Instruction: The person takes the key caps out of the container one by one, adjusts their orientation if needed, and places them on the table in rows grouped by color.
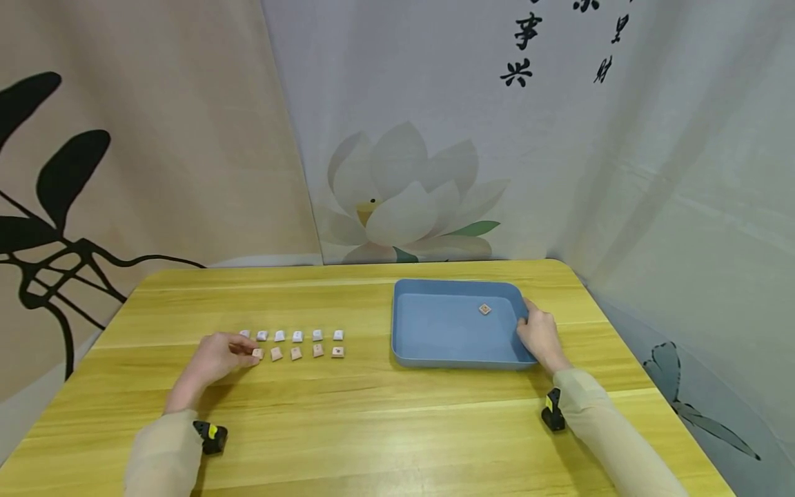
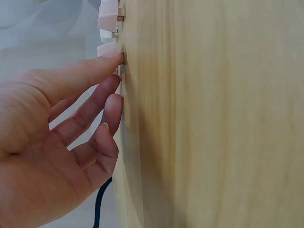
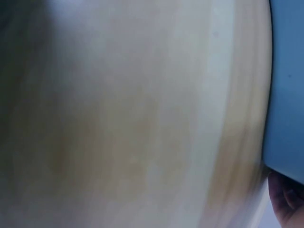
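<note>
My left hand (image 1: 217, 357) pinches a pink keycap (image 1: 257, 353) at the left end of the front row on the table. In the left wrist view, the thumb and a fingertip meet at this pink keycap (image 2: 108, 49), and the other fingers curl below. My right hand (image 1: 542, 335) grips the right edge of a blue tray (image 1: 428, 363), its thumb over the rim. One pinkish keycap (image 1: 484, 309) lies inside the tray. In the right wrist view only part of the right hand (image 3: 287, 202) shows, under the tray's corner.
Several pink keycaps (image 1: 296, 353) continue the front row to the right. A row of white keycaps (image 1: 298, 336) lies just behind them; its left end is partly hidden by the left hand. The wooden table (image 1: 373, 435) meets a printed curtain (image 1: 397, 103) at the back.
</note>
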### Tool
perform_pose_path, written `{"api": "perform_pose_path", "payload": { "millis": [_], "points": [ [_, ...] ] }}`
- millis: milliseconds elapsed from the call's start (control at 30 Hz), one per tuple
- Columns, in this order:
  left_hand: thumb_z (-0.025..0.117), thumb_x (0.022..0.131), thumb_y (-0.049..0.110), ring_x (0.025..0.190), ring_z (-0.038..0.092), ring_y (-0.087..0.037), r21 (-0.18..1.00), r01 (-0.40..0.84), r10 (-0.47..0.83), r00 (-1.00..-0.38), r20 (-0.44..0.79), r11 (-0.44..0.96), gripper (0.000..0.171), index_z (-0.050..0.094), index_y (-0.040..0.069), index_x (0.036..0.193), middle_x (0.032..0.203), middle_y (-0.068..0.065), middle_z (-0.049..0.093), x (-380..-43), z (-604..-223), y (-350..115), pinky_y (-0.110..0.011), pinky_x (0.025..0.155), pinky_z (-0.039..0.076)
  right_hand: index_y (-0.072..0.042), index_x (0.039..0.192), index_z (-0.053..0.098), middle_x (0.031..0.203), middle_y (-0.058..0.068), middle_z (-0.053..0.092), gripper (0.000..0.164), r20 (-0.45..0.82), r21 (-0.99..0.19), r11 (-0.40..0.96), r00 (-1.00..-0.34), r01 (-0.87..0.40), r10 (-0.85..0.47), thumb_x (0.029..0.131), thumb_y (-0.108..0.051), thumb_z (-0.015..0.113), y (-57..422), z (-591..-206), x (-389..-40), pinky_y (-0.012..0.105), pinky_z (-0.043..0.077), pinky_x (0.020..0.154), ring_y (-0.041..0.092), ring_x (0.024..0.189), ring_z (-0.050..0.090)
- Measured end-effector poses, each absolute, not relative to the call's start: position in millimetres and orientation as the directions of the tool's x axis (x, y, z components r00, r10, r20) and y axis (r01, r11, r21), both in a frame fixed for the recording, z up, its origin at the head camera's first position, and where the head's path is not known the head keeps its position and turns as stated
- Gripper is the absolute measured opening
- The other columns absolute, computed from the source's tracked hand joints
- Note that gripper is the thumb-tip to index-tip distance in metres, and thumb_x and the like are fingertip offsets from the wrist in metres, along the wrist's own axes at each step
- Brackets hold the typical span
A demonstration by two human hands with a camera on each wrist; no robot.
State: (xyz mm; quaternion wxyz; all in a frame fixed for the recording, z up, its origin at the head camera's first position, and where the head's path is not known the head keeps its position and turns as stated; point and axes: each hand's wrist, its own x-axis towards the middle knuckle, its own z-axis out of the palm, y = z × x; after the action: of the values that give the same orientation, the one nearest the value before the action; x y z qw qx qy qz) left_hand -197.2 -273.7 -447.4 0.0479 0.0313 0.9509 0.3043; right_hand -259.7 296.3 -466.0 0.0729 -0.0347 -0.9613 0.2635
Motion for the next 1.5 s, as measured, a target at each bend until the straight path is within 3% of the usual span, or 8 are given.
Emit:
{"api": "perform_pose_path", "payload": {
  "millis": [333, 533, 733, 1000, 1267, 1500],
  "points": [
    [0.074, 0.082, 0.018, 0.092, 0.063, -0.029, 0.616, 0.031, 0.112, -0.989, -0.093, 0.787, 0.034, 0.068, 0.0, 0.11, 0.099, -0.015, 0.069, -196.3, -442.0, -272.6, -0.043, 0.078, 0.052, 0.012, 0.139, 0.036, 0.1, 0.039, 0.062, 0.051, 0.115, -0.513, 0.858, -0.988, 0.032, 0.106, 0.09, -0.001, 0.042, 296.4, -466.2, -259.7, 0.026, 0.038, 0.047, 0.017, 0.047, 0.046],
    [0.069, 0.086, 0.019, 0.1, 0.062, -0.034, 0.643, 0.025, 0.12, -0.987, -0.105, 0.766, 0.04, 0.061, -0.002, 0.119, 0.109, -0.019, 0.066, -194.1, -435.0, -271.5, -0.047, 0.084, 0.053, 0.012, 0.139, 0.037, 0.084, 0.034, 0.065, 0.052, 0.124, -0.509, 0.86, -0.987, 0.029, 0.106, 0.09, -0.001, 0.043, 296.5, -466.6, -260.3, 0.026, 0.037, 0.046, 0.016, 0.045, 0.044],
    [0.057, 0.095, 0.019, 0.102, 0.062, -0.035, 0.623, 0.1, 0.108, -0.994, 0.025, 0.776, 0.031, 0.063, -0.001, 0.119, 0.109, -0.019, 0.068, -201.4, -427.2, -248.7, -0.042, 0.079, 0.054, 0.012, 0.139, 0.038, 0.079, 0.032, 0.064, 0.052, 0.131, -0.51, 0.86, -0.986, 0.024, 0.105, 0.089, -0.001, 0.043, 296.2, -465.3, -259.9, 0.026, 0.036, 0.045, 0.015, 0.044, 0.041],
    [0.055, 0.097, 0.021, 0.098, 0.064, -0.029, 0.697, 0.211, 0.149, -0.978, 0.149, 0.686, 0.029, 0.066, 0.003, 0.117, 0.105, -0.013, 0.071, -233.4, -434.3, -158.3, -0.041, 0.079, 0.054, 0.011, 0.14, 0.037, 0.07, 0.026, 0.063, 0.052, 0.126, -0.515, 0.857, -0.986, 0.028, 0.109, 0.089, -0.001, 0.043, 296.1, -466.6, -259.6, 0.026, 0.036, 0.045, 0.015, 0.043, 0.041],
    [0.057, 0.095, 0.014, 0.086, 0.066, -0.02, 0.731, 0.387, 0.276, -0.921, 0.275, 0.563, 0.023, 0.069, 0.001, 0.11, 0.098, -0.01, 0.072, -260.5, -440.0, -36.9, -0.03, 0.074, 0.055, 0.011, 0.141, 0.035, 0.071, 0.027, 0.062, 0.052, 0.11, -0.528, 0.849, -0.988, 0.036, 0.11, 0.09, -0.001, 0.042, 296.1, -466.2, -258.4, 0.027, 0.036, 0.044, 0.015, 0.042, 0.042],
    [0.053, 0.098, 0.021, 0.109, 0.063, -0.021, 0.727, 0.414, 0.404, -0.892, 0.203, 0.549, 0.03, 0.062, 0.006, 0.123, 0.118, -0.009, 0.067, -271.9, -435.6, 34.4, -0.032, 0.088, 0.054, 0.011, 0.14, 0.035, 0.074, 0.027, 0.064, 0.052, 0.113, -0.517, 0.855, -0.987, 0.04, 0.115, 0.09, -0.001, 0.044, 296.1, -466.6, -259.3, 0.027, 0.036, 0.044, 0.014, 0.043, 0.041]
  ]
}}
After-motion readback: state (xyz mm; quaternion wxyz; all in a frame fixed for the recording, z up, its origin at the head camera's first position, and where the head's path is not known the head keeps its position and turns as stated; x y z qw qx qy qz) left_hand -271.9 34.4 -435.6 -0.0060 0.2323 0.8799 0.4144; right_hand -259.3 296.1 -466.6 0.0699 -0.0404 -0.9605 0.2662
